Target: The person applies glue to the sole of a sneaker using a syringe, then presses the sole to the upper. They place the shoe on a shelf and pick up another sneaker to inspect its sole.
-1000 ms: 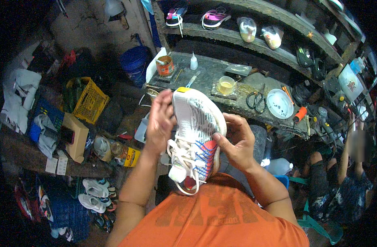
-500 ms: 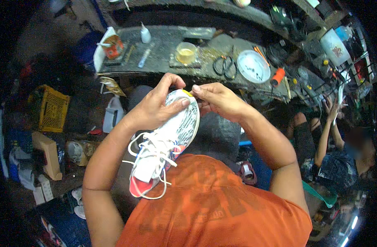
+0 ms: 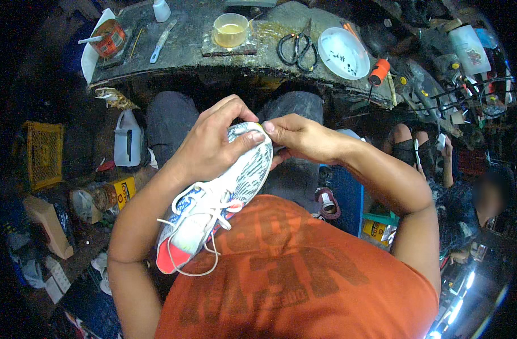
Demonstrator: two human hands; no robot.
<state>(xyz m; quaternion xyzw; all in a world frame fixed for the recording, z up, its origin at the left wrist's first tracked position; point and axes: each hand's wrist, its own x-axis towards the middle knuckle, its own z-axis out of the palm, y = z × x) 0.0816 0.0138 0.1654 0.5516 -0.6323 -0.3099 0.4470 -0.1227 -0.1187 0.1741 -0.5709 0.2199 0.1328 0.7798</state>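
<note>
A white sneaker [image 3: 244,166] with dark streaks, white laces and a coral-red end lies slantwise over my lap and shirt front, its patterned end pointing away from me. My left hand [image 3: 216,133] grips that far end from the left, thumb pressed on the upper and fingers curled over the edge. From the right, my right hand [image 3: 303,135] pinches the rim of the same end between thumb and fingers. A sliver of yellow shows where the two hands meet. The fingertips under the shoe are hidden.
On the workbench [image 3: 179,53] ahead are a red can [image 3: 110,40], a knife-like tool [image 3: 163,41], a tub of yellowish liquid [image 3: 231,31], black scissors [image 3: 297,52], a white bowl [image 3: 343,53] and an orange spool [image 3: 379,72]. Another person [image 3: 467,209] sits at right.
The view has shifted, so the bench sits higher in it. The sneaker's coral end has swung left, and the yellow patch at the far end is now mostly covered. Both hands keep their grip.
</note>
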